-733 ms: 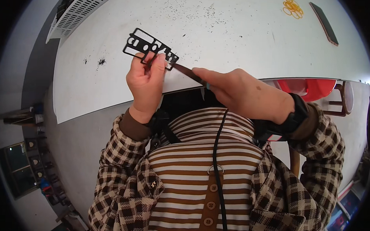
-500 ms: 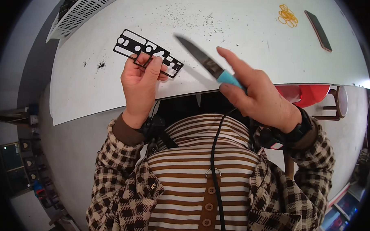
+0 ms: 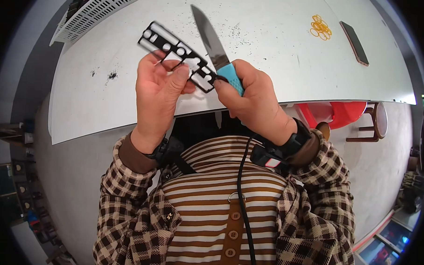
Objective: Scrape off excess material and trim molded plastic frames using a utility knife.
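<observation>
Between the thumb and fingers of my left hand [image 3: 160, 86] is a flat black plastic frame [image 3: 170, 46], long and narrow with round and rectangular cut-outs. It tilts down toward the right above the table's near edge. My right hand [image 3: 253, 94] is wrapped round the light blue handle of a knife [image 3: 210, 36], whose blade points up and away to the left. The right thumb is up against the frame's right end, near the base of the blade. Whether the blade's edge touches the frame cannot be made out.
On the white table [image 3: 280, 55] lie black crumbs [image 3: 112, 75] and scattered specks. Yellow rubber bands [image 3: 321, 28] and a phone [image 3: 354, 43] are at the far right. A white slatted basket [image 3: 94, 16] with dark pieces stands far left. Red [image 3: 345, 114] and wooden stools [image 3: 375, 122] are beyond the right edge.
My right hand has moved left with the knife, bringing it up to the frame, and its index finger has curled in. The blade points more steeply away. The frame has shifted slightly right.
</observation>
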A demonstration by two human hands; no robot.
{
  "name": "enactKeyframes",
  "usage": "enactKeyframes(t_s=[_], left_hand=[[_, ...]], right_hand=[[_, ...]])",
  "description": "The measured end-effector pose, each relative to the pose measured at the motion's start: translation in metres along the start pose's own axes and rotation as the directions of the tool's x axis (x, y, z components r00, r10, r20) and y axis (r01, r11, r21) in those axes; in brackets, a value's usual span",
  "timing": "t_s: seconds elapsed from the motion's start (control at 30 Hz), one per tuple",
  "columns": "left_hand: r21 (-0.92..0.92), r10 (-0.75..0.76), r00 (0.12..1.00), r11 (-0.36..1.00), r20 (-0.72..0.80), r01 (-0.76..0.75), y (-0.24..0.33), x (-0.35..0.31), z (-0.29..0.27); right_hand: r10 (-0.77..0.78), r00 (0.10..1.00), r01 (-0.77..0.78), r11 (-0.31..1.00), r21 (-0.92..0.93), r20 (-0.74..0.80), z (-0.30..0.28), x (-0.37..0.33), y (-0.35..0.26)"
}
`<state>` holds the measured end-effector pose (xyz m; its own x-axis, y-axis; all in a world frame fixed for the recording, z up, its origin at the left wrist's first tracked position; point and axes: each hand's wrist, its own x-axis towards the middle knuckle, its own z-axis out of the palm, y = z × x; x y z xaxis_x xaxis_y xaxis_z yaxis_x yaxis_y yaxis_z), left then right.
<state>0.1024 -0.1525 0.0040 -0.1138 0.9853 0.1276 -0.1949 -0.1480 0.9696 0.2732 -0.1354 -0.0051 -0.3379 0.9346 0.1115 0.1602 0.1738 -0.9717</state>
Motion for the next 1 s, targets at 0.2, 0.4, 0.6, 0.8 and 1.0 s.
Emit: enactKeyframes(t_s=[0.2,0.4,0.6,0.8,1.0], left_hand=[[0.448,0.267,0.954,0.841,0.139,-0.301,-0.006,-0.006,0.008],[0.587,0.213,0.883,0.678,0.418,-0.442,-0.014,0.002,0.006],[0.62,0.245,0.912,0.673,0.328,-0.403,-0.035,0.0,-0.018],[0.691,0.224,0.924,0.614,0.311,-0.381,-0.041,0.011,-0.033],[0.714,0.142,0.96,0.644,0.243,-0.276,-0.045,0.022,-0.024]], right_hand=[[-0.012,0.998,0.007,0.996,-0.093,-0.057,-0.005,0.011,0.001],[0.001,1.0,0.002,0.993,-0.122,0.022,-0.001,0.022,0.01],[-0.102,0.989,0.125,0.963,-0.24,0.109,0.024,0.034,0.027],[-0.023,0.964,0.063,0.988,-0.142,0.266,0.021,0.044,0.033],[0.262,0.926,-0.314,0.935,0.167,0.273,-0.007,0.046,0.025]])
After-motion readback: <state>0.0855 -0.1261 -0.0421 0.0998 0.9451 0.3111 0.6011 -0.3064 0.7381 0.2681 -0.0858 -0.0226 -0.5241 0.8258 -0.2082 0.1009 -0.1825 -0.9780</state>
